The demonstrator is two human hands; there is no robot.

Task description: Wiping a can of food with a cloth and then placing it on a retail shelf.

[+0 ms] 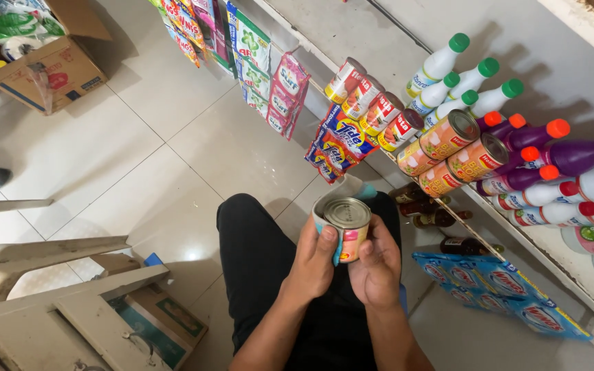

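Observation:
I hold a tin can with a silver lid and a peach and pink label over my lap. My left hand wraps its left side, thumb on the label. My right hand cups the can from the right and below. A blue and white cloth or wrap shows behind the can, under my left fingers. On the white shelf to the right lie similar orange-labelled cans on their sides.
The shelf also carries red-labelled cans, white bottles with green caps and purple bottles with orange caps. Sachet strips hang from its edge. A cardboard box stands far left, a wooden frame near left, dark bottles below.

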